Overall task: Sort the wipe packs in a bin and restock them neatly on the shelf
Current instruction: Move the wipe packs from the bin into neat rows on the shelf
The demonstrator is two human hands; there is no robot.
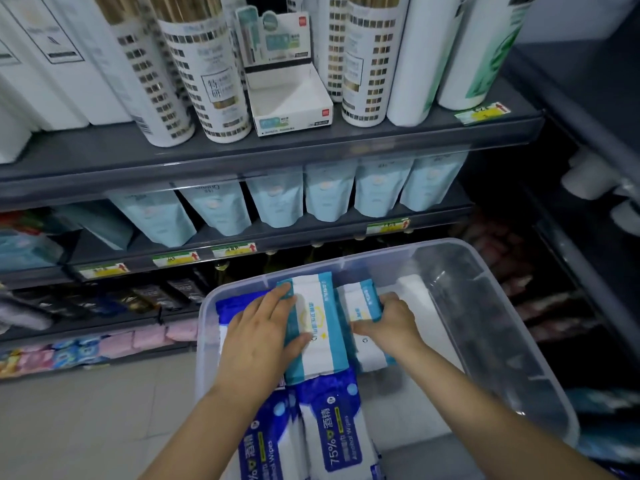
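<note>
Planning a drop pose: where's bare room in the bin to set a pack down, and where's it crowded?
Free: right half of the bin, between the white pack, the right hand and the right wall, down to the near corner. Crowded: left half, teal packs gripped by the left hand and right hand, blue alcohol-wipe packs nearest.

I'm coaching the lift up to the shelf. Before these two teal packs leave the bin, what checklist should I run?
1. Left hand grip on the larger teal-and-white wipe pack: ok, thumb on its face.
2. Right hand grip on the smaller teal-and-white wipe pack: ok, fingers curled over it.
3. Nothing lying on either pack: ok.
4. Blue 75% alcohol wipe packs out of both grips: ok, lying nearer in the clear plastic bin.
5. Free slot for wipes on the shelves: cannot tell.
</note>
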